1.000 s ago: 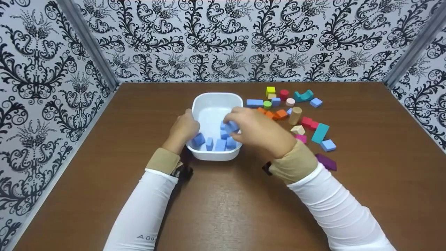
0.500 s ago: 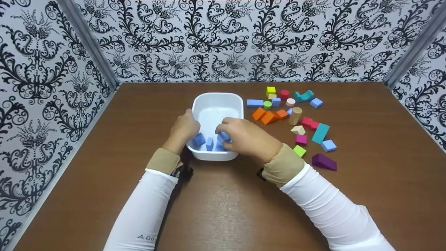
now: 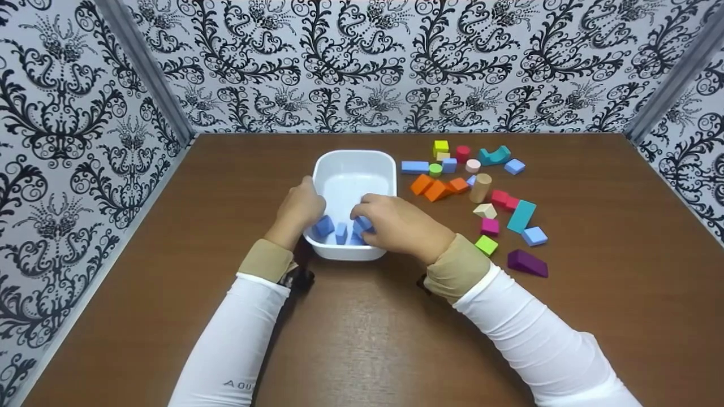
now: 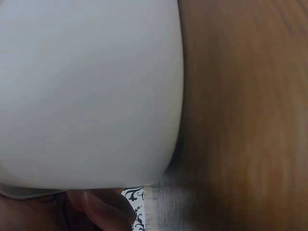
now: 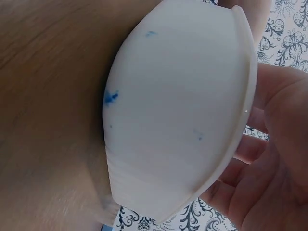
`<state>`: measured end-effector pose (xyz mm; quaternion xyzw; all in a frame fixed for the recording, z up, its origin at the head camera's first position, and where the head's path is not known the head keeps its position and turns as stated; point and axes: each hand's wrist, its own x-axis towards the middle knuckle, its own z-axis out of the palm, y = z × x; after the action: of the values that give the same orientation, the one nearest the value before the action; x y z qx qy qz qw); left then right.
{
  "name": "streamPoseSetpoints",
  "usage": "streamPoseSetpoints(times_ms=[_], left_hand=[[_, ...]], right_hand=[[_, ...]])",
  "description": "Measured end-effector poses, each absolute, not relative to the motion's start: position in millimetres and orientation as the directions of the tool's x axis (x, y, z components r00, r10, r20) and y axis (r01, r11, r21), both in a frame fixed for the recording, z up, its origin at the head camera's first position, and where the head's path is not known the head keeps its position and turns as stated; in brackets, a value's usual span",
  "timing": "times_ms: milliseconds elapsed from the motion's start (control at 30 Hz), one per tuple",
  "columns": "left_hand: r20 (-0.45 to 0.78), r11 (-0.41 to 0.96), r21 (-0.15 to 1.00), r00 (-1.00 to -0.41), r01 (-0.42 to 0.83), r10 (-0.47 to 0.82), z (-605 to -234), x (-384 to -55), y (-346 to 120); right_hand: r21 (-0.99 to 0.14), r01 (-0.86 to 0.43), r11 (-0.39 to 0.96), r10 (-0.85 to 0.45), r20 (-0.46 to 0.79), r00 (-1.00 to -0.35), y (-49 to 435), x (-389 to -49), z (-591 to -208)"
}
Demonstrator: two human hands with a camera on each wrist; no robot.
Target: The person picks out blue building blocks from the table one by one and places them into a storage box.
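Note:
A white plastic tub (image 3: pixel 355 161) stands on the table, with several blue blocks at its near end. My left hand (image 3: pixel 300 206) grips the tub's left rim; in the left wrist view some of its fingers (image 4: pixel 108 209) show past the tub's wall (image 4: pixel 86 96). My right hand (image 3: pixel 404 226) reaches over the right rim and holds a blue block (image 3: pixel 362 223) between thumb and fingers, low among the others. Beside it inside the tub are a narrow blue block (image 3: pixel 341 232) and another blue block (image 3: pixel 323 225). In the right wrist view the tub's wall (image 5: pixel 178 101) hides the right fingertips.
Right of the tub lie several coloured blocks, among them orange blocks (image 3: pixel 435 189), a wooden cylinder (image 3: pixel 480 188), a teal block (image 3: pixel 521 216), a green block (image 3: pixel 486 245) and a purple wedge (image 3: pixel 527 263). A patterned wall (image 3: pixel 362 68) rises behind the table (image 3: pixel 362 328).
My right hand has moved down and left with the blue block, towards the tub's near end, then nearly stopped. The left hand has stayed at the rim.

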<state>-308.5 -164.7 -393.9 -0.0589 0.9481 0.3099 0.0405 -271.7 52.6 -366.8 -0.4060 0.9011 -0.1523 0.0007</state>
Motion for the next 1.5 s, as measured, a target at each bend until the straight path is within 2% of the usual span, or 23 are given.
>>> streamPoseSetpoints(times_ms=[200,633,1500], left_hand=[[-0.113,0.807,0.575,-0.99,-0.137,-0.088,-393.2,-308.4,-164.9],[-0.107,0.808,0.575,-0.991,-0.131,-0.085,-393.9,-308.8,-165.7],[-0.108,0.81,0.572,-0.991,-0.131,-0.084,-391.6,-307.8,-163.8]], right_hand=[[-0.284,-0.728,0.624,-0.735,0.105,-0.67,52.3,-273.0,-367.4],[-0.313,-0.668,0.675,-0.697,0.03,-0.717,47.9,-274.7,-368.9],[-0.318,-0.677,0.664,-0.699,0.059,-0.713,51.8,-273.0,-367.5]])
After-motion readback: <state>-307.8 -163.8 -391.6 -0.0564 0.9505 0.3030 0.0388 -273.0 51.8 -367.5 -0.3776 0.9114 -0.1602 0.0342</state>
